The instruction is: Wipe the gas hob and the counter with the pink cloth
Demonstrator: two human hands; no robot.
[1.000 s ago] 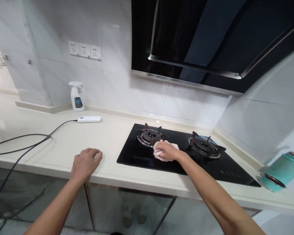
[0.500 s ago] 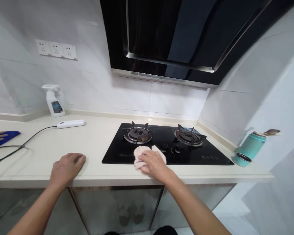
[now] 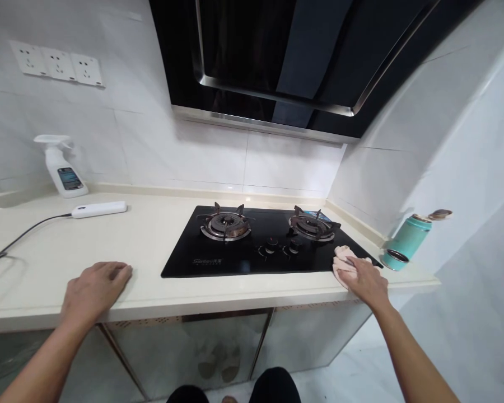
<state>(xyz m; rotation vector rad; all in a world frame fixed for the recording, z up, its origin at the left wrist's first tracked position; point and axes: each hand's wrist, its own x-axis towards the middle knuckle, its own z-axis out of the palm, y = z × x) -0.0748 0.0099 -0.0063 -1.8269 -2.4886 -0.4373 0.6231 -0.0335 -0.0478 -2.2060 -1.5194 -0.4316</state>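
A pale pink cloth (image 3: 345, 266) lies bunched under my right hand (image 3: 366, 281), whose fingers close on it at the front right corner of the black gas hob (image 3: 235, 267). My left hand (image 3: 96, 288) rests on the cream countertop (image 3: 147, 229) left of the hob, holding nothing, its fingers loosely bent and thumb apart. The left burner (image 3: 225, 225) and right burner (image 3: 312, 227) carry dark pan supports. Two control knobs (image 3: 271, 245) sit between them.
A white spray bottle (image 3: 65, 173) stands at the back left, near a white corded device (image 3: 99, 209). A teal flask (image 3: 410, 236) and its cup (image 3: 395, 259) stand just right of my right hand. The black range hood (image 3: 252, 61) overhangs the hob.
My right hand has slid the cloth rightward along the hob's front, from below the left burner to the right corner. My left hand stays on the countertop. The view has shifted somewhat right.
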